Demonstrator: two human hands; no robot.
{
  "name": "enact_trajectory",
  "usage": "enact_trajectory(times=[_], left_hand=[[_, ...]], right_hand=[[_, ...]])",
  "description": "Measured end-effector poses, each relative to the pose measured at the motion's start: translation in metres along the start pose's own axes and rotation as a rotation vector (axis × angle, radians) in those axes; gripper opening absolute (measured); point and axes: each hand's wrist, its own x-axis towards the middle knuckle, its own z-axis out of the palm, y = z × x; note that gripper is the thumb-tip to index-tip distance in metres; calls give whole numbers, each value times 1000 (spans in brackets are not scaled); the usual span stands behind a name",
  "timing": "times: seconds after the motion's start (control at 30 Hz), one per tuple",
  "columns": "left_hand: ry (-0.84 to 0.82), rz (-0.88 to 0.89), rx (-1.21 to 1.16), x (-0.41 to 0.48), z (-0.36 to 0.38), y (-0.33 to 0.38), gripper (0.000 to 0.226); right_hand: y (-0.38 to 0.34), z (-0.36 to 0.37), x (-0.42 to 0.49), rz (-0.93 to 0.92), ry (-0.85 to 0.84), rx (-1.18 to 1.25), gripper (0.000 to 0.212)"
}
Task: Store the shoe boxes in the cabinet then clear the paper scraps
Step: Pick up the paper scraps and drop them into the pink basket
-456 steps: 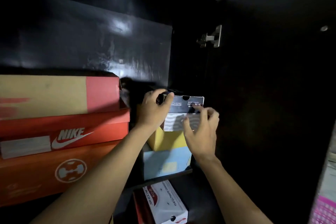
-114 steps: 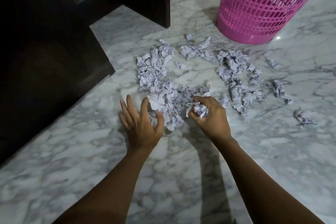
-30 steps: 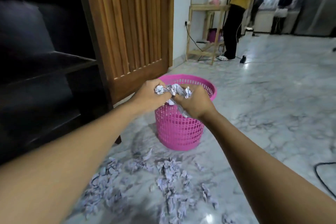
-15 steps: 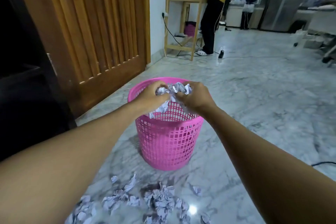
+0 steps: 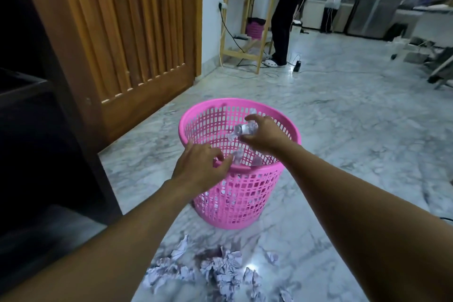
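Note:
A pink mesh basket (image 5: 290, 136) stands on the marble floor in front of me. My right hand (image 5: 263, 136) hovers over its opening, fingers loosely curled around a wad of crumpled paper scraps (image 5: 242, 130). Blurred scraps (image 5: 237, 155) are in the air just inside the near rim. My left hand (image 5: 199, 167) sits at the near rim with its fingers apart and nothing in it. More crumpled scraps (image 5: 220, 271) lie on the floor between me and the basket. The dark cabinet (image 5: 36, 130) fills the left side; no shoe boxes show.
A slatted wooden door (image 5: 137, 32) stands behind the cabinet. A person (image 5: 285, 19) stands at the back by a wooden shelf unit (image 5: 242, 19), with cables (image 5: 297, 66) on the floor there. Marble floor (image 5: 355, 130) stretches to the right.
Both hands held one bundle of scraps together above the basket. Now they have parted; my left hand has let go and scraps are dropping into the basket.

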Motion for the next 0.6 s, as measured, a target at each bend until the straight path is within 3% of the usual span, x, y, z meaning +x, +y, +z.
enact_trajectory(times=[0.1,0.27,0.4,0.5,0.6], left_hand=[[2,1,14,-2,2,-4,39],[-5,-25,14,-17,-4,-1,35],[10,-63,52,-41,-13,14,37],[-34,-124,28,-64,-19,23,33],[-48,-233,-38,-98,-19,29,33]], right_hand=[[7,1,-9,-19,-79,-133,73],[8,-5,-48,-65,26,-209,53],[11,5,-116,-91,147,-105,39],[20,25,-179,-224,308,8,34],[32,57,-216,-206,250,73,36]])
